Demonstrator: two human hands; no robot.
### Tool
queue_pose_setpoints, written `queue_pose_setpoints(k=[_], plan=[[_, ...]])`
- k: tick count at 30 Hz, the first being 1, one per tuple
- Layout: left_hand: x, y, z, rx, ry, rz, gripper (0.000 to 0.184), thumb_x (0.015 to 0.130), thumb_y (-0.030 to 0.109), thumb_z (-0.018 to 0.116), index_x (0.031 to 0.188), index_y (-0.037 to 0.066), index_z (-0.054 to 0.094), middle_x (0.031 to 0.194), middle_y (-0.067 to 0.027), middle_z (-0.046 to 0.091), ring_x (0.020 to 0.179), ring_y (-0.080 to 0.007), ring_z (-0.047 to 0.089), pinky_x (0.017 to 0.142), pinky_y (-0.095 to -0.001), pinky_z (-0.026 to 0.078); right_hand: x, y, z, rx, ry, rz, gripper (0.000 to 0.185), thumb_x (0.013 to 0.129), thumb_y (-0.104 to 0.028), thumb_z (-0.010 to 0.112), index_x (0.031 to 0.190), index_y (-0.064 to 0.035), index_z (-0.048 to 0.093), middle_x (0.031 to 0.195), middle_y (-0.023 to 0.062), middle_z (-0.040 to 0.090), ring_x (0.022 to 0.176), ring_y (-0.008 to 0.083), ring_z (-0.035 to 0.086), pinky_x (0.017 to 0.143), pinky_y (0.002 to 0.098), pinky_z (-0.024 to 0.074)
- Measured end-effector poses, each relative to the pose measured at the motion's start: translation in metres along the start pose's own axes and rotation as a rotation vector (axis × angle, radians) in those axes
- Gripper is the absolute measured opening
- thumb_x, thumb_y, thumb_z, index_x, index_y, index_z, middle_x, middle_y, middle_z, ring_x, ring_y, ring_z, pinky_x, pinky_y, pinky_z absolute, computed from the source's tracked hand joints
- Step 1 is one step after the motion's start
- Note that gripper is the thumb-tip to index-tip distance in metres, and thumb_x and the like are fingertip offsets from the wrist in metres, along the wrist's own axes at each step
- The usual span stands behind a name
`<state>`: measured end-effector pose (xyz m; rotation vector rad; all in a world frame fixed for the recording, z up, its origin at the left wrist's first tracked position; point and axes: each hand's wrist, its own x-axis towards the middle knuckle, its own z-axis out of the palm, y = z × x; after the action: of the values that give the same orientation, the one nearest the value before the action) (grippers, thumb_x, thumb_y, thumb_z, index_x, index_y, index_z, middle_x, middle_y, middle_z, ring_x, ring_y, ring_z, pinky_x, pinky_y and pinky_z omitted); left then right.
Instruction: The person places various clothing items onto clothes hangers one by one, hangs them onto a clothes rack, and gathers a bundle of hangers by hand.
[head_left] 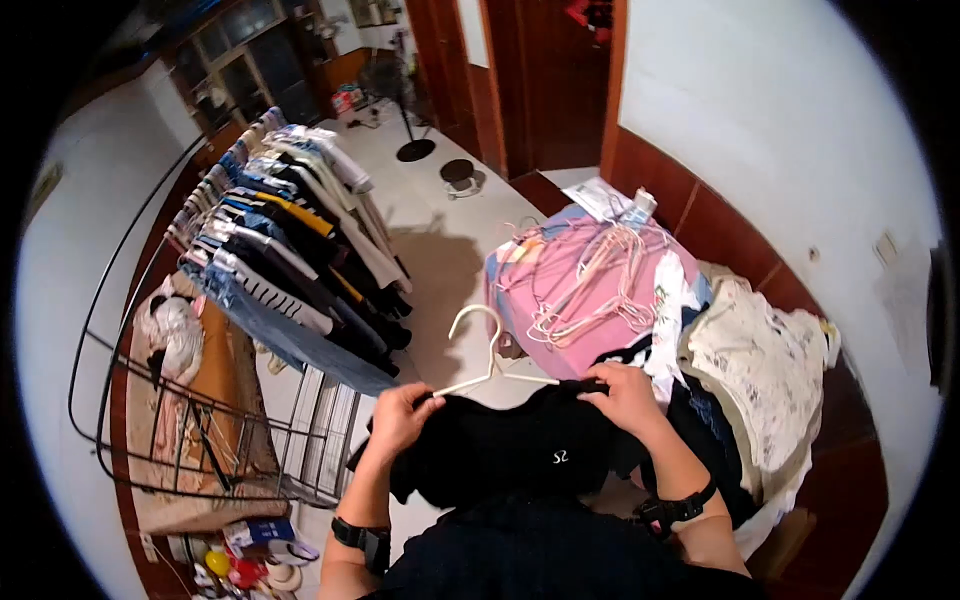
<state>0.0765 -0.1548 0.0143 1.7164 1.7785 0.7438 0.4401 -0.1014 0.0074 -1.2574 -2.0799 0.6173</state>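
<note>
A black garment with a small white logo hangs spread out in front of me, on a cream hanger whose hook points up. At the garment's left shoulder my left hand is closed, pinching the fabric by the hanger's end. My right hand pinches the opposite shoulder in the same way. The hanger's two ends are hidden by the cloth and fingers. Beyond the garment, several pale hangers lie in a loose pile on a pink cover.
A rack of hung clothes stands at the left, with a black wire frame nearer me. Piled clothes lie at the right. Farther back are a stool and a standing fan.
</note>
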Motion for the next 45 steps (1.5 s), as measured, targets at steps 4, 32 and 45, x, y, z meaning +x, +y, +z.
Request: queue_pose_setpoints(k=[4,32,45], plan=[[-0.010,0.022,-0.032,0.109,0.155,0.156,0.017,0.081,0.021,0.075,0.089,0.007,0.069,0.078,-0.0092,0.060,0.071,-0.0283,0.061,0.061,-0.0356,0.046,0.033,-0.023,-0.028,0.041,-0.328,-0.217,0.031,0.080,-0.032,0.074,0.092,-0.0034,0.069,0.083,0.0146,0.066,0.076,0.0322,0.065,0.066,0.0364,0.0491],[-0.098,-0.184,-0.176,0.127,0.508,0.101,0.021,0.070,0.014,0.077,0.090,0.012,0.069,0.081,-0.0035,0.057,0.087,-0.0245,0.055,0.085,-0.0386,0.038,0.092,-0.180,0.194,0.944,-1.163,0.204,0.015,0.091,-0.008,0.064,0.104,-0.0025,0.059,0.084,-0.0027,0.060,0.074,0.0044,0.054,0.067,0.0201,0.0439],[-0.085,-0.241,-0.188,-0.181,0.772,-0.108,0.094,0.072,0.017,0.081,0.149,0.006,0.028,0.148,-0.0213,0.027,0.132,-0.0376,0.037,0.099,-0.0429,0.044,0.178,-0.266,0.293,0.979,-1.224,0.171,0.018,0.088,-0.006,0.066,0.104,-0.0036,0.059,0.084,-0.0062,0.057,0.072,0.0013,0.050,0.065,0.0177,0.0405]])
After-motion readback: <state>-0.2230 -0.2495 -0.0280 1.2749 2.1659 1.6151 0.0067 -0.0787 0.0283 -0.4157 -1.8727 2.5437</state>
